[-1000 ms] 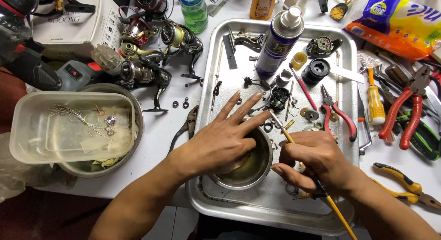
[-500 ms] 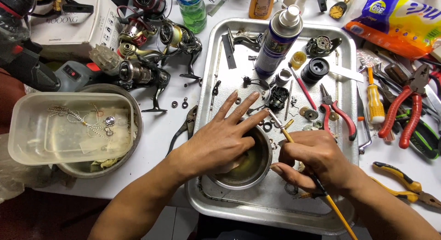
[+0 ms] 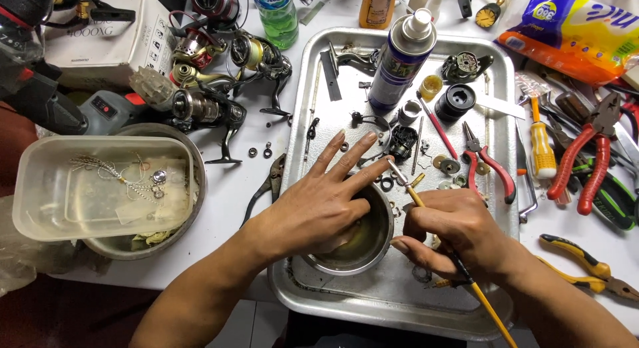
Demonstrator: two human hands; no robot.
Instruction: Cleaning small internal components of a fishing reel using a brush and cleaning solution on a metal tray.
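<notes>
A small round steel bowl (image 3: 373,245) holding dark oily liquid sits at the near end of a metal tray (image 3: 373,301). My left hand (image 3: 323,201) covers the bowl's left half, thumb and lower fingers down inside it, upper fingers spread flat; whether it grips a small part is hidden. Just right of the bowl, my right hand (image 3: 452,231) is closed around a thin yellow-handled brush (image 3: 489,308). The brush tip (image 3: 394,170) points up-left and lies close to my left fingertips. Small washers, gears and black reel parts (image 3: 403,142) lie on the tray beyond the bowl.
A blue spray can (image 3: 399,55) stands at the tray's far end. Red-handled pliers (image 3: 489,162) lie in the tray; more pliers (image 3: 589,155) and a screwdriver (image 3: 540,138) lie to the right. Fishing reels (image 3: 213,102), a clear plastic tub (image 3: 100,188) in a grey bowl and a green bottle (image 3: 276,15) are left.
Both hands stay at the bowl with hardly any movement. The brush tip has shifted slightly against my left fingers.
</notes>
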